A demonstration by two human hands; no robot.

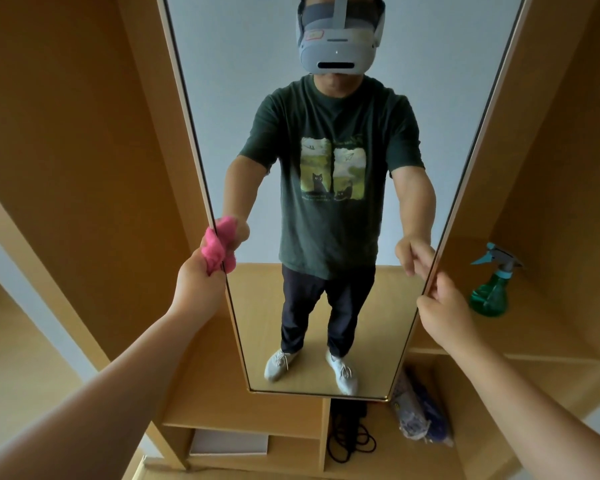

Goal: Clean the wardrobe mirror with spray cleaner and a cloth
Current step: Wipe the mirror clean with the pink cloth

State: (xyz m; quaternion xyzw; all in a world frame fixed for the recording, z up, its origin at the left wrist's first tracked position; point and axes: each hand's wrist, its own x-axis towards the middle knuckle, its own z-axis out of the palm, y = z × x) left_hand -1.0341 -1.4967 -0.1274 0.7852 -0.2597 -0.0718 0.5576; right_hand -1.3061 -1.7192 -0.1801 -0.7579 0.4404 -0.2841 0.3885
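I see the left hand [196,277] with fingers clamped on the pink cloth [216,247] at the left edge of the wardrobe mirror [326,209], and the right hand [444,306] pinching its right edge.

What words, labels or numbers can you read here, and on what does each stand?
None can be read.
T-shirt print, in the mirror: small lines, too blurred.
Headset sticker: too blurred.
Wrapped packet below the mirror: print too blurred.

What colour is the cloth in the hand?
Bright pink. The cloth is bunched in the left hand at the mirror's edge, seen in the head view.
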